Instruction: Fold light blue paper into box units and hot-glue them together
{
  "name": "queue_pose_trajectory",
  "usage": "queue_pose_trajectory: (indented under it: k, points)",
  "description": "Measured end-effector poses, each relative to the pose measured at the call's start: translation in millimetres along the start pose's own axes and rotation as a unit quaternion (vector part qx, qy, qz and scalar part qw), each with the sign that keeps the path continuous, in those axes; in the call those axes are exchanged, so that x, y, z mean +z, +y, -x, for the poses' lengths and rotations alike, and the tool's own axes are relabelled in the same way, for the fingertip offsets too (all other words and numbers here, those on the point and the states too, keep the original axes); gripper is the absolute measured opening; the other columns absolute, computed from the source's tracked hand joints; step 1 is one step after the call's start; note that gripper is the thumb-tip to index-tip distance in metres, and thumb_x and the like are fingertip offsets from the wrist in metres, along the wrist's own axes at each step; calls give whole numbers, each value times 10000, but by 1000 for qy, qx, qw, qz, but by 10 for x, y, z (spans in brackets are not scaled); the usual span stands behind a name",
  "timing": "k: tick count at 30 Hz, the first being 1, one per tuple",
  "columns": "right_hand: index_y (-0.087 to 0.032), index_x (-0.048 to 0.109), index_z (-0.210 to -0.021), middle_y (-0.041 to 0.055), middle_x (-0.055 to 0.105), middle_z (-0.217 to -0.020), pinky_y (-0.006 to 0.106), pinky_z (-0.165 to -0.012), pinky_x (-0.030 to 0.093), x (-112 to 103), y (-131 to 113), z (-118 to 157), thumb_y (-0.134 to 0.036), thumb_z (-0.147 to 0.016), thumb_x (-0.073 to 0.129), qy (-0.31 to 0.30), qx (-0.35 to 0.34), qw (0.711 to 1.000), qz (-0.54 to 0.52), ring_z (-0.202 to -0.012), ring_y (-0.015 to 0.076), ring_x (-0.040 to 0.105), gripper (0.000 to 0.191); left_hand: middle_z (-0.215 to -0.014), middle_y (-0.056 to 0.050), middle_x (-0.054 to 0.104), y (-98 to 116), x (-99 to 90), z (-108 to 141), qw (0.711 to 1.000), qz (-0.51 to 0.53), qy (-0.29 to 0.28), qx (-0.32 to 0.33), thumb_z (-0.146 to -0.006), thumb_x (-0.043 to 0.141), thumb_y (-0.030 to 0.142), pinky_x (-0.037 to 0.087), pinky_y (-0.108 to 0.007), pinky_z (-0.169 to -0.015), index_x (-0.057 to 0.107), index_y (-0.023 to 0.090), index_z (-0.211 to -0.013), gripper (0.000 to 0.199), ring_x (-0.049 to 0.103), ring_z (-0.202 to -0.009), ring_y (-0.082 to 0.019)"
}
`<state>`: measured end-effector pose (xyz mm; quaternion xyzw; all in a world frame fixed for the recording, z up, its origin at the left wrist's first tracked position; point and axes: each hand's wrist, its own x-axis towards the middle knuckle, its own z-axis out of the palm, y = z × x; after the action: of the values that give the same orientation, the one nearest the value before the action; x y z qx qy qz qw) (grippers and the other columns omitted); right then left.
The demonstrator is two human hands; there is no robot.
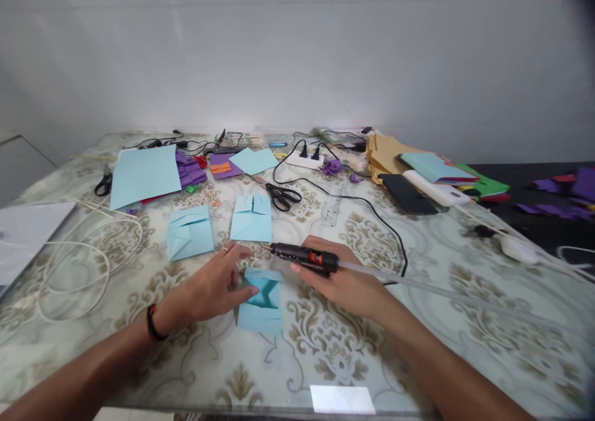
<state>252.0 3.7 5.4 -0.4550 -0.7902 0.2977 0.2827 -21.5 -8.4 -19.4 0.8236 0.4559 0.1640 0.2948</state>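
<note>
My right hand is wrapped round a black glue gun, its nozzle pointing left. A long translucent glue stick runs out of the gun's back end. Below the nozzle, a folded light-blue paper piece lies on the table with its flaps parted. At its left edge is my left hand, fingers apart and curved, the thumb over the paper. Two more folded light-blue pieces, a left one and a middle one, lie just beyond my hands.
Black-handled scissors and a clear ruler lie farther back. A white power strip feeds a black cable. Paper sheets are at back left; a phone and brown envelopes at right. A white cable coils at left.
</note>
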Motion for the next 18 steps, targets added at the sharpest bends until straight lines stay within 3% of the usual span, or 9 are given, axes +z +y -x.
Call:
queue_pose_trajectory:
  k: [6, 13, 18]
  points:
    - [-203, 577, -738, -7, 577, -740, 263, -638, 424, 87, -10, 23, -306, -936, 652, -55, -33, 998, -10, -683, 153, 580, 236, -816, 8, 552, -44, 83, -6, 1000, -23, 1, 5, -892, 652, 252, 482, -364, -744, 512, 186, -1233, 374, 574, -754, -210]
    - [-203, 625, -762, 4, 606, -737, 284, -657, 459, 116, 16, 43, -270, -921, 669, -64, -46, 997, 4, -699, 167, 590, 178, -734, 45, 588, 26, -23, -57, 996, 82, -24, -33, -833, 678, 211, 462, -279, -625, 554, 205, -1110, 304, 583, -643, -158]
    - [-201, 568, -705, -19, 568, -707, 263, -605, 428, 103, 20, 42, -251, -907, 664, -83, -45, 995, 5, -632, 136, 544, 229, -758, 41, 604, -13, -29, -60, 986, 150, -48, -53, -838, 672, 216, 494, -265, -632, 551, 219, -1107, 295, 608, -672, -153]
